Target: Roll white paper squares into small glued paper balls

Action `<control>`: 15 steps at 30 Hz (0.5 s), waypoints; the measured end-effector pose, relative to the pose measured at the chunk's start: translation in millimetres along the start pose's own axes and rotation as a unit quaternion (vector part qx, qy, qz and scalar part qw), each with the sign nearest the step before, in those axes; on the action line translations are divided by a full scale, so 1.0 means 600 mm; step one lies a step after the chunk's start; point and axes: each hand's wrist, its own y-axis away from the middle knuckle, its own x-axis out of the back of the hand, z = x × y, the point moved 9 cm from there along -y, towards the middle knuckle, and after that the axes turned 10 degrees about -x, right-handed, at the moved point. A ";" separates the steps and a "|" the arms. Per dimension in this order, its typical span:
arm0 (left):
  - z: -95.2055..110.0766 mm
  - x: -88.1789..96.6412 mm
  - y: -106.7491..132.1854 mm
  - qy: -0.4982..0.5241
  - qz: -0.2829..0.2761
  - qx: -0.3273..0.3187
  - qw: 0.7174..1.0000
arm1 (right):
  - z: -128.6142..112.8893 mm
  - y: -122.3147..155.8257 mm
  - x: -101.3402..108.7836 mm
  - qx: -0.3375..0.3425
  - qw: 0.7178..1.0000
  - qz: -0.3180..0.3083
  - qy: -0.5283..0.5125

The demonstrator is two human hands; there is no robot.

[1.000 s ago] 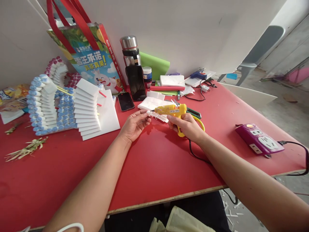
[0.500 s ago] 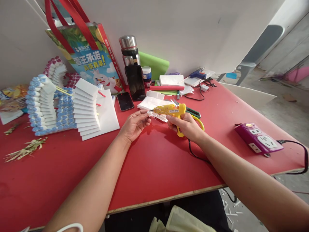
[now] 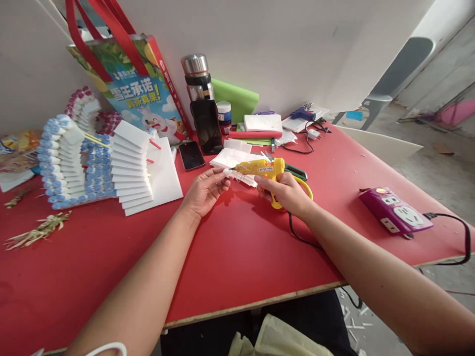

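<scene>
My right hand (image 3: 284,190) is wrapped round the handle of a yellow hot glue gun (image 3: 260,168), whose nozzle points left. Between the thumb and fingertips of my left hand (image 3: 210,190) is a small white piece (image 3: 227,172), too small to name. The nozzle tip is right beside this piece; whether they touch I cannot tell. Under and behind the gun lie folded white papers (image 3: 228,157). To the left stands a curved model of white strips and blue-and-white rolled pieces (image 3: 61,163), with a stepped stack of white boards (image 3: 129,170) next to it.
A purple power strip (image 3: 397,210) sits on the right of the red table (image 3: 237,257). Two phones, one a black phone (image 3: 192,155), a steel flask (image 3: 195,74) and a printed bag (image 3: 137,94) stand or lie at the back. Dried stalks (image 3: 40,230) lie at left.
The small white piece in my left hand has shifted very slightly left, away from the gun's body. Both hands keep their grips, and the view has moved a little.
</scene>
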 end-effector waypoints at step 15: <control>0.004 -0.006 0.002 0.020 -0.005 0.002 1.000 | -0.009 0.029 0.094 0.024 0.983 0.182 0.007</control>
